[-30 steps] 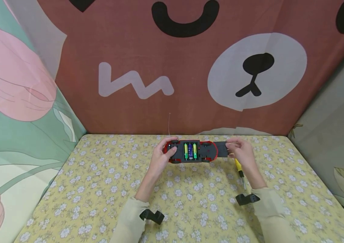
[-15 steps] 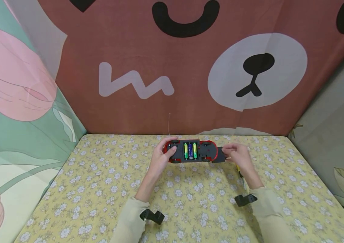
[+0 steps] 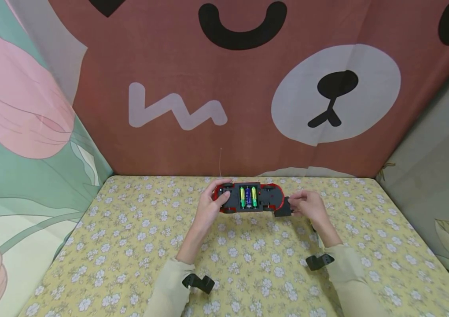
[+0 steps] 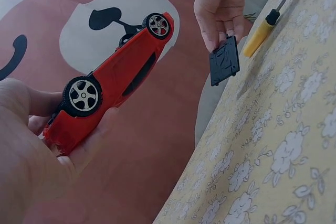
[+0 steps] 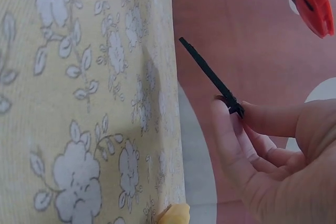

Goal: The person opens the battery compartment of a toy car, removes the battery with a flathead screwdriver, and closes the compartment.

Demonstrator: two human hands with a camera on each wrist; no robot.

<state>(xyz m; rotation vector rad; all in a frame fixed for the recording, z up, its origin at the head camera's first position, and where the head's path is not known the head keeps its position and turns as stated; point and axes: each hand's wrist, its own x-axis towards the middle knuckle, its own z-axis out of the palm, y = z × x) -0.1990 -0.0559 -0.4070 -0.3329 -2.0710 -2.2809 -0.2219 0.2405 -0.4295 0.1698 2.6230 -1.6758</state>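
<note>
My left hand (image 3: 210, 203) grips one end of a red toy car (image 3: 274, 197), thumb across its dark underside, which faces the head camera. In the car's uncovered battery bay lie three batteries (image 3: 248, 197), green-yellow and blue. My right hand (image 3: 310, 208) pinches a black battery cover (image 3: 282, 208) by its edge, just off the car's right end. Seen from the left wrist, the car's red side (image 4: 118, 69) and silver-spoked wheels show, and the cover (image 4: 224, 61) hangs apart from it. The right wrist view has the cover (image 5: 207, 73) edge-on between thumb and fingers.
On the flower-patterned tablecloth (image 3: 248, 264), below the right hand, lies a screwdriver (image 4: 258, 38) with a yellow and black handle, mostly hidden from the head camera. A thin antenna (image 3: 220, 163) rises from the car. A printed cloth (image 3: 169, 145) hangs behind the table.
My right hand has moved left with the battery cover, close to the car's right end, and the cover has turned and tipped. The left hand and car have stayed put.
</note>
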